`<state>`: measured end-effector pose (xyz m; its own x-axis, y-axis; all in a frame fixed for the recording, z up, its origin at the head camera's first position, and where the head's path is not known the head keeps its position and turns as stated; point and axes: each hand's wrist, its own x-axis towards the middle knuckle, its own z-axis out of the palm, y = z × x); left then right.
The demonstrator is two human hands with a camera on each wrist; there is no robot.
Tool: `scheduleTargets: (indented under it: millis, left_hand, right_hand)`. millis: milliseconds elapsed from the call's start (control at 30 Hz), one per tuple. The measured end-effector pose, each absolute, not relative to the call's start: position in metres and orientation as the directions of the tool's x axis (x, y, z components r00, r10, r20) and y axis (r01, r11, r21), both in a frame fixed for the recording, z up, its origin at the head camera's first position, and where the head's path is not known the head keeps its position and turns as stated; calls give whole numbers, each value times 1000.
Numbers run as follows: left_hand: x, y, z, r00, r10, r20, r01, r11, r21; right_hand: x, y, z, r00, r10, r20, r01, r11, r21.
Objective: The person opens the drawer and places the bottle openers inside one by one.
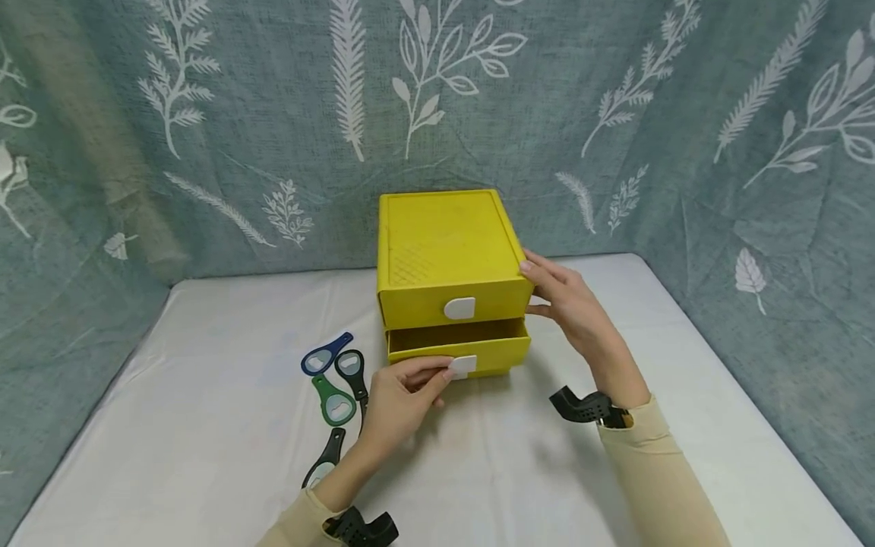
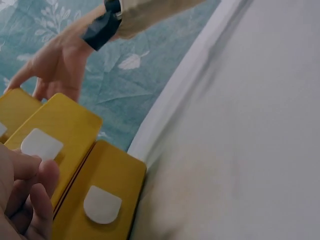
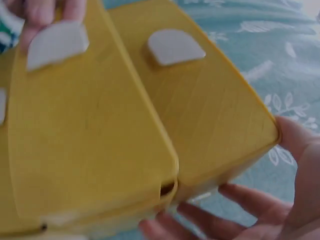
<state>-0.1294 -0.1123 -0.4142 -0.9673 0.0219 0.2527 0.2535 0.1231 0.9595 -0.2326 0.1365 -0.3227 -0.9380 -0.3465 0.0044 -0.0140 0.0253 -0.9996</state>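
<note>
A small yellow drawer cabinet (image 1: 444, 235) stands on the white-covered table. Its middle drawer (image 1: 495, 352) sticks partly out, and the visible part of its inside looks bare. At that drawer's white handle (image 1: 465, 364), my left hand (image 1: 399, 406) pinches the tab between thumb and fingers. The top drawer with its own white handle (image 1: 460, 308) is closed. My right hand (image 1: 574, 308) steadies the cabinet's upper right side; its thumb lies at the top edge and its extended fingers (image 3: 210, 220) touch the side wall. Below the pulled drawer, the bottom drawer (image 2: 102, 170) is closed.
Left of the cabinet lie several bottle openers: a blue opener (image 1: 326, 354), a green opener (image 1: 335, 403), a black opener (image 1: 351, 368) and another black opener (image 1: 326, 460) partly behind the left forearm. A leaf-patterned cloth (image 1: 273, 137) hangs behind the table.
</note>
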Motion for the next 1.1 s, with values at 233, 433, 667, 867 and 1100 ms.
scheduleTargets:
  millis: [233, 433, 667, 867, 1100]
  left_hand:
    - [-121, -112, -413, -968, 56, 245, 250, 129, 960]
    - [-111, -112, -413, -972, 47, 231, 236, 131, 963]
    - [-101, -111, -414, -968, 49, 245, 250, 115, 962]
    - [-94, -111, -414, -969, 60, 240, 245, 91, 965]
    - [-84, -108, -414, -972, 78, 221, 227, 91, 970]
  right_hand:
    - [-236, 149, -327, -857, -394, 331, -391, 81, -917]
    - [-236, 152, -335, -775, -474, 418, -472, -6, -882]
    - [-235, 149, -334, -757, -466, 458, -518, 1, -855]
    - [-233, 142, -332, -714, -430, 554, -623, 29, -781]
    - [-225, 137, -327, -697, -393, 600, -642, -31, -766]
